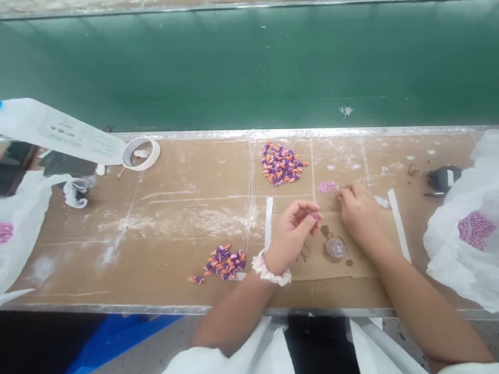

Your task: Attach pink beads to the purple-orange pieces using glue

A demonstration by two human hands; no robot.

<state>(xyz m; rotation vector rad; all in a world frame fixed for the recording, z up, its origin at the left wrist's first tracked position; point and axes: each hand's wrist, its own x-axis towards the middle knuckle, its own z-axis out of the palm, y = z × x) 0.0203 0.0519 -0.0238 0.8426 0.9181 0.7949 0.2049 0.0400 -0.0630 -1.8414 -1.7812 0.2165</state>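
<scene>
My left hand [296,228], with a white scrunchie [271,269] at the wrist, is closed above the taped cardboard sheet [312,267]. Its thumb and fingers are pinched together, and whatever lies between them is too small to make out. To its right, my right hand [357,213] has its fingertips bunched just beside a small pile of pink and white bits [327,187]. What those fingertips hold, if anything, is hidden. Below both hands a small round clear dish [335,248] sits on the sheet among wet spots. A heap of purple and orange small pieces [282,165] lies beyond my left hand.
A second group of purple pieces [225,262] lies left of my left forearm. At left are a white bottle [59,131], a tape roll [141,153] and white plastic [5,271] with pink bits. A plastic bag [486,188] and a black object [443,179] stand at right.
</scene>
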